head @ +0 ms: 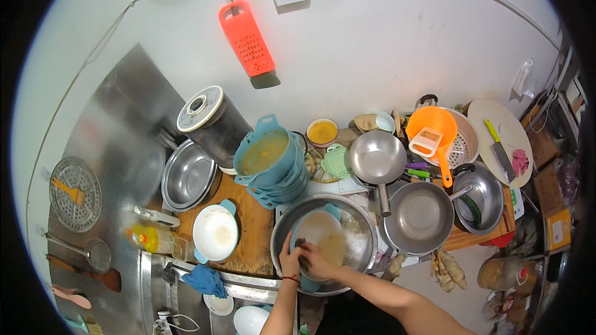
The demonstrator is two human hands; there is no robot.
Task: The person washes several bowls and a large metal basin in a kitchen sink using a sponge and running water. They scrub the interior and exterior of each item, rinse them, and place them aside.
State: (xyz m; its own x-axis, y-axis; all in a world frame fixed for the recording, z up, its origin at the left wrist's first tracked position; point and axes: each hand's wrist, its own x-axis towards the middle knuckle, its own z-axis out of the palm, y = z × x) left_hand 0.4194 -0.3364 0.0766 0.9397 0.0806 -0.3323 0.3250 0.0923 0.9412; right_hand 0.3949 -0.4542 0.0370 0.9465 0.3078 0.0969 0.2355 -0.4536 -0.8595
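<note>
A teal-handled bowl [321,223] with cloudy liquid in it lies tilted inside a large stainless steel basin [370,223]. My left hand [289,258] is at the bowl's near left rim, its fingers along the edge. My right hand [316,260] reaches over that rim, close to the left one, with something small and dark at its fingers; what it is cannot be made out. Left of the basin, a white bowl with teal handles [215,232] stands on the wooden board [251,242]. Behind the basin rises a stack of teal bowls [279,181], the top one holding yellowish liquid.
Steel pans [419,218] and a wok with a cucumber [489,200] stand at the right. A kitchen knife [503,160] lies on a round cutting board [479,125]. An oil bottle [156,240] and a blue cloth [205,280] are at the left, beside the sink edge [247,287].
</note>
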